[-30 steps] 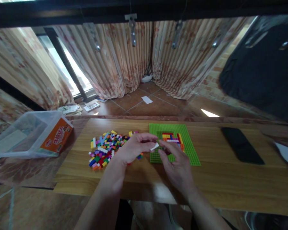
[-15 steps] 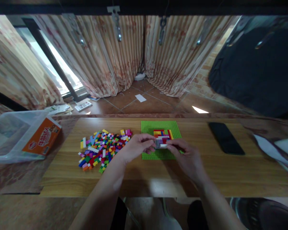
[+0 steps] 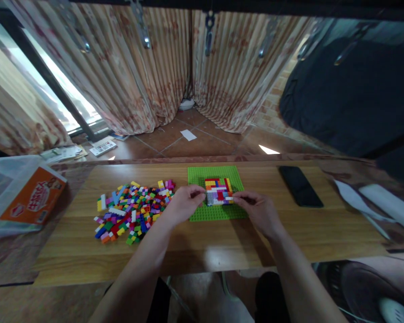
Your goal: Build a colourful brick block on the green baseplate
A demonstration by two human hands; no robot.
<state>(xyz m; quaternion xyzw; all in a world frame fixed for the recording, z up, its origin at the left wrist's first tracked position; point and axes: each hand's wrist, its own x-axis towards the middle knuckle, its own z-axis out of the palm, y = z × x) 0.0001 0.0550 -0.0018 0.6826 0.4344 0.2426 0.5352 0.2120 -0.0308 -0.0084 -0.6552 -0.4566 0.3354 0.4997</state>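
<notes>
A flat, many-coloured build of toy bricks (image 3: 218, 187) stands on the green studded baseplate (image 3: 218, 215), with red and yellow along its back and grey and white at the front. My left hand (image 3: 186, 204) is at its left edge, with thumb and fingers closed against that side; the exact contact is partly hidden. At the right front corner my right hand (image 3: 261, 211) pinches a small white brick (image 3: 228, 198) between thumb and finger, at the build's surface. Whether that brick is pressed down fully, I cannot tell.
Left of the baseplate a pile of loose bricks (image 3: 131, 211) covers part of the wooden table (image 3: 188, 255). A black phone (image 3: 300, 186) lies on the right. Beyond the left end stands a clear plastic box (image 3: 13, 168) with an orange label. White paper (image 3: 388, 202) lies beyond the right end.
My view has shifted, so everything sits further left. My hands have drawn apart slightly, uncovering more of the build. Its front part, which looked tilted between my fingers, now appears level.
</notes>
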